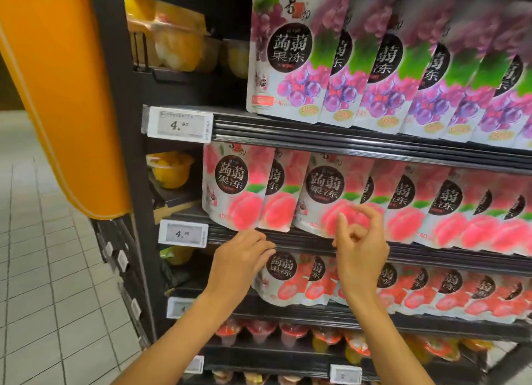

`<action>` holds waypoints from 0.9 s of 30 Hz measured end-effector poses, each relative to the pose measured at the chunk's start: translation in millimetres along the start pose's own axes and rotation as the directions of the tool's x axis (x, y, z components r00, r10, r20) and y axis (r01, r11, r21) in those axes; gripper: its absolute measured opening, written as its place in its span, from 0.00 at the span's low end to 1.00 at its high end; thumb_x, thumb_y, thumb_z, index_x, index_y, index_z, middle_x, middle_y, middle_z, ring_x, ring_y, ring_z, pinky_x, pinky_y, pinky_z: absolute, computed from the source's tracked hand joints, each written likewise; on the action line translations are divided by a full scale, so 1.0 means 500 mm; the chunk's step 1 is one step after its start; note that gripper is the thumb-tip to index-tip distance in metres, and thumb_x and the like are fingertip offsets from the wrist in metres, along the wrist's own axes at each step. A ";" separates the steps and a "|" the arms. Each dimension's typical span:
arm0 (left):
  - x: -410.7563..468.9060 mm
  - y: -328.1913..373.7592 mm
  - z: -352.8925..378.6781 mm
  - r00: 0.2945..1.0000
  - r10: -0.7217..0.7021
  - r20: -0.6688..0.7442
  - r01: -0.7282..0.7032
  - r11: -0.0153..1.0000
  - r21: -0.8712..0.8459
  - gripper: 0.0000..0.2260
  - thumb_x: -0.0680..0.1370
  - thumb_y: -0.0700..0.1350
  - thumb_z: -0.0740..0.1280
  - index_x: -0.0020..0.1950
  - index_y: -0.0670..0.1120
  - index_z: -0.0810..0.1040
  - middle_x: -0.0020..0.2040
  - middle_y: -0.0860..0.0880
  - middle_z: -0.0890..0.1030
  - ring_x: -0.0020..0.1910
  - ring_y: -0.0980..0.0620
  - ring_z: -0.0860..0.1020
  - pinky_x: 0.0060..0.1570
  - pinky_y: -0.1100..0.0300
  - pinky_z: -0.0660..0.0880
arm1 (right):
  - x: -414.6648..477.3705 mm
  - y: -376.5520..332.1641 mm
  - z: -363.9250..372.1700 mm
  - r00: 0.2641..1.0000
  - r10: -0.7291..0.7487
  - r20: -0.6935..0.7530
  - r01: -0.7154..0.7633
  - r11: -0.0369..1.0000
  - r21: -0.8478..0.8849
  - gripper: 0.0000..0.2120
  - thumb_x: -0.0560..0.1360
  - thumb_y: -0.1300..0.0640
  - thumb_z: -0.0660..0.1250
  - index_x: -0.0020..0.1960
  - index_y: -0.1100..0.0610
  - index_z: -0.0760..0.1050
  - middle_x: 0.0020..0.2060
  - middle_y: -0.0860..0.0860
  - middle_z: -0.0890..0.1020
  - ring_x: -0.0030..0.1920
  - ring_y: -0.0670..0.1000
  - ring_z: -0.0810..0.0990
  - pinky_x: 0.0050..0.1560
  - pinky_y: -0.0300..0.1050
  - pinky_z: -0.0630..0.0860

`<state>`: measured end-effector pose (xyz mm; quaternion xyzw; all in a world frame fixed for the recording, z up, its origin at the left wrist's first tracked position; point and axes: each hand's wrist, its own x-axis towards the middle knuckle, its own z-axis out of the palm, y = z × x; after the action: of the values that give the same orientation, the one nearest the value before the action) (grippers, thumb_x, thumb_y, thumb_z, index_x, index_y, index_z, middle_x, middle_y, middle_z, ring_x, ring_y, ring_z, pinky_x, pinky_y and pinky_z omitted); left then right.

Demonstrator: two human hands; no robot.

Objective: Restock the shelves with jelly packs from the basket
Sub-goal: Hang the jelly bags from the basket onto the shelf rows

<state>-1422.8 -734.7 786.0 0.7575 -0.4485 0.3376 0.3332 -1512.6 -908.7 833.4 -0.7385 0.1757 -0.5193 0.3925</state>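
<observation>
The peach jelly packs (241,189) stand upright on the middle shelf (359,242), directly above the left hand (244,258), grip loosely apart and empty; the right hand (359,246), fingers curled apart, holds nothing.

A shop: price tags (180,124) front shelves (345,143) of jelly packs (283,53).
</observation>
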 end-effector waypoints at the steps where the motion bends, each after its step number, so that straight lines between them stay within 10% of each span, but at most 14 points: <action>1: 0.000 0.000 0.000 1.000 0.005 0.012 -0.005 0.999 0.041 0.07 0.69 0.38 0.78 0.45 0.42 0.84 0.43 0.50 0.82 0.47 0.59 0.79 0.56 0.71 0.73 | -0.007 -0.013 0.016 0.998 -0.019 0.054 0.018 1.000 0.020 0.08 0.78 0.46 0.65 0.56 0.45 0.73 0.24 0.51 0.78 0.25 0.52 0.77 0.34 0.57 0.77; 6: -0.010 0.001 0.006 1.000 0.011 0.026 -0.014 0.989 0.150 0.06 0.70 0.44 0.78 0.46 0.47 0.86 0.44 0.53 0.83 0.47 0.55 0.81 0.49 0.66 0.75 | -0.021 -0.052 0.095 0.952 0.006 0.307 -0.001 1.000 -0.015 0.13 0.78 0.45 0.66 0.58 0.51 0.78 0.24 0.47 0.81 0.29 0.46 0.80 0.40 0.53 0.80; 17: -0.070 -0.045 -0.055 0.990 -0.136 0.046 0.134 0.990 0.033 0.15 0.75 0.37 0.70 0.61 0.45 0.80 0.58 0.52 0.81 0.61 0.52 0.77 0.66 0.56 0.71 | -0.032 -0.027 0.051 0.998 0.069 0.003 -0.068 0.993 -0.097 0.08 0.78 0.48 0.66 0.56 0.45 0.73 0.25 0.46 0.80 0.26 0.44 0.78 0.33 0.48 0.75; 22: -0.061 -0.049 -0.066 0.978 -0.203 0.051 0.200 0.978 0.057 0.14 0.73 0.33 0.72 0.57 0.42 0.82 0.56 0.48 0.81 0.61 0.49 0.77 0.63 0.56 0.73 | -0.073 -0.091 0.137 0.943 0.012 0.333 0.011 0.998 -0.067 0.12 0.78 0.42 0.64 0.55 0.47 0.77 0.30 0.46 0.81 0.31 0.44 0.80 0.38 0.53 0.79; 27: -0.067 -0.044 -0.072 0.970 -0.229 0.080 0.225 0.973 0.058 0.16 0.72 0.33 0.72 0.59 0.42 0.82 0.58 0.49 0.80 0.61 0.53 0.76 0.63 0.65 0.68 | -0.070 -0.114 0.182 0.928 0.079 0.363 -0.076 0.997 -0.023 0.13 0.77 0.42 0.67 0.50 0.51 0.78 0.26 0.46 0.82 0.25 0.44 0.79 0.37 0.54 0.80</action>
<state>-1422.8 -682.1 774.0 0.8255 -0.3645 0.2750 0.3318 -1452.6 -813.5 840.9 -0.8160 0.1315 -0.3570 0.4352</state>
